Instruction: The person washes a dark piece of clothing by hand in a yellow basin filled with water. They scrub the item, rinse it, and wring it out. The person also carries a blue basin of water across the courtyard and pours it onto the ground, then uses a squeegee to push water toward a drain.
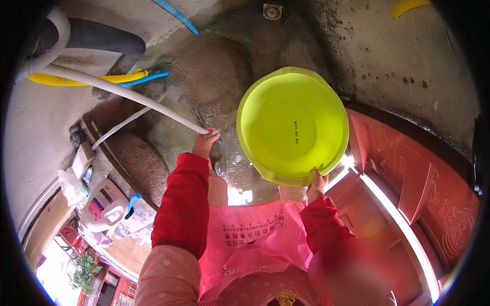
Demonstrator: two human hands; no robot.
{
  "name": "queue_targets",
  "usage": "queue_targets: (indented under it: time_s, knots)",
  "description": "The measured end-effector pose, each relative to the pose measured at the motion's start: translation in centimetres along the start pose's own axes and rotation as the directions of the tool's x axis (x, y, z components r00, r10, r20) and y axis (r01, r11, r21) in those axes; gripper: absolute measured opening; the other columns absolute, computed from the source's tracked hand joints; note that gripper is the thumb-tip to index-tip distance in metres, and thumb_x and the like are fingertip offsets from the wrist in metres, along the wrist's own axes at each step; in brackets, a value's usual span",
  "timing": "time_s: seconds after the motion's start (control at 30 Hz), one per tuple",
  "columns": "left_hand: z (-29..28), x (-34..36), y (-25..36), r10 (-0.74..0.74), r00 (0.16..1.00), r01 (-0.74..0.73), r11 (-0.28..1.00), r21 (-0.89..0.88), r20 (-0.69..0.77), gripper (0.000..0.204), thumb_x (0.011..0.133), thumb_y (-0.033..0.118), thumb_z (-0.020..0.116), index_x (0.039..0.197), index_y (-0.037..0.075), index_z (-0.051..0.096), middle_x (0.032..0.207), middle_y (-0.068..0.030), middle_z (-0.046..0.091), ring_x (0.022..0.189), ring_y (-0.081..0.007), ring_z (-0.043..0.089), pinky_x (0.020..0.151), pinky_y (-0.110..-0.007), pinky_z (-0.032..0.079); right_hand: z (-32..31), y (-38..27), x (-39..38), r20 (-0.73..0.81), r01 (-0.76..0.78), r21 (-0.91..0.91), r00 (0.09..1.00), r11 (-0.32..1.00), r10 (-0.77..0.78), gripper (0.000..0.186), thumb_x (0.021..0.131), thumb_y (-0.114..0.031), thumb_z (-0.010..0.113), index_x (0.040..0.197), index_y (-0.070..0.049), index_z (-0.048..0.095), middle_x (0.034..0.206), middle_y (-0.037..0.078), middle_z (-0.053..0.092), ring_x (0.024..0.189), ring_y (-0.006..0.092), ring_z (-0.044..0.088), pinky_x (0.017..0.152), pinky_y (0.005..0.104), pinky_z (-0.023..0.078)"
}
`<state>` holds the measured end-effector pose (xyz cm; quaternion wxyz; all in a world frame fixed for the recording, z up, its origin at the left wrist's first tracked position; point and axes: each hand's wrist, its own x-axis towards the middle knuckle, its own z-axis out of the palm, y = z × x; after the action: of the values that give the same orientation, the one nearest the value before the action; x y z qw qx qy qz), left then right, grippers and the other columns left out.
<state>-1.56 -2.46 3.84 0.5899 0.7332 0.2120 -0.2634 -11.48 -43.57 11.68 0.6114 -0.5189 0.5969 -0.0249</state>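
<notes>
My left hand [203, 143] is closed around the end of a pale white hose [148, 103], which runs in from the upper left. Water lies on the wet concrete floor [224, 122] beneath the hose end. In my right hand [317, 186] is the near rim of a lime-green plastic basin [275, 148]. The basin is tilted so its inside faces me, and only small dark print marks its bottom. Red sleeves cover both my forearms, and a pink apron [245, 224] hangs in front of me.
A floor drain [272, 11] lies at the far edge. Yellow and blue hoses [127, 78] and a dark pipe [102, 38] are at the upper left. A white jug [107, 209] with a blue handle piece stands on a ledge at left. Red carved panels [408, 178] stand at right.
</notes>
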Motion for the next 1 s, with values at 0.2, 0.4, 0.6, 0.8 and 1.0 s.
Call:
queue_targets:
  time_s: [0.2,0.4,0.6,0.8,1.0]
  knots:
    - [4.9,-1.4,2.0,-0.461,0.885,0.318,0.694,-0.646,-0.059,0.031,0.090,0.027,0.056,0.113,0.014,0.040,0.093,-0.0087,0.052,0.082,-0.0284,0.064,0.054,-0.035,0.053,-2.9,0.8,0.0,-0.057,-0.067,-0.059,0.996,0.996,0.064,0.040,0.073,-0.004,0.059,0.111,-0.009,0.050,0.094,0.004,0.058,0.081,0.0198,0.060,0.064,0.0342,0.053]
    - [1.7,-9.6,7.5,-0.215,0.891,-0.123,0.734,-0.668,-0.401,0.023,0.093,0.025,0.052,0.105,0.009,0.039,0.096,-0.0081,0.054,0.081,-0.0270,0.065,0.065,-0.032,0.053,-5.2,3.7,1.7,-0.115,0.172,-0.107,0.976,0.979,-0.184,0.039,0.071,0.003,0.063,0.108,-0.003,0.053,0.093,0.005,0.061,0.078,0.0160,0.058,0.065,0.0298,0.048]
    - [0.7,-22.2,25.4,-0.104,0.941,-0.113,0.800,-0.589,-0.323,0.016,0.095,0.019,0.046,0.104,0.006,0.043,0.107,-0.0162,0.056,0.094,-0.0310,0.062,0.082,-0.037,0.052,-3.8,2.1,0.8,-0.031,0.198,-0.065,0.979,0.978,-0.201,0.039,0.070,0.004,0.061,0.108,-0.003,0.055,0.089,0.003,0.062,0.077,0.0145,0.057,0.069,0.0273,0.047]
    - [4.9,-25.5,26.8,-0.169,0.983,0.100,0.824,-0.558,-0.074,0.014,0.093,0.015,0.050,0.102,0.005,0.047,0.102,-0.0140,0.059,0.093,-0.0262,0.062,0.083,-0.034,0.052,-0.2,0.0,-0.6,0.182,0.218,0.075,0.957,0.973,-0.228,0.035,0.071,0.004,0.058,0.105,-0.004,0.055,0.091,0.004,0.062,0.079,0.0176,0.060,0.068,0.0295,0.047]
    - [8.9,-24.2,25.1,-0.144,0.988,0.134,0.684,-0.717,0.046,0.015,0.096,0.016,0.044,0.108,0.008,0.047,0.109,-0.0142,0.059,0.099,-0.0311,0.060,0.086,-0.037,0.050,3.4,-3.3,-5.8,0.297,-0.041,0.248,0.954,0.968,-0.036,0.045,0.072,0.009,0.056,0.114,-0.008,0.052,0.100,0.004,0.061,0.088,0.0204,0.059,0.076,0.0341,0.048]
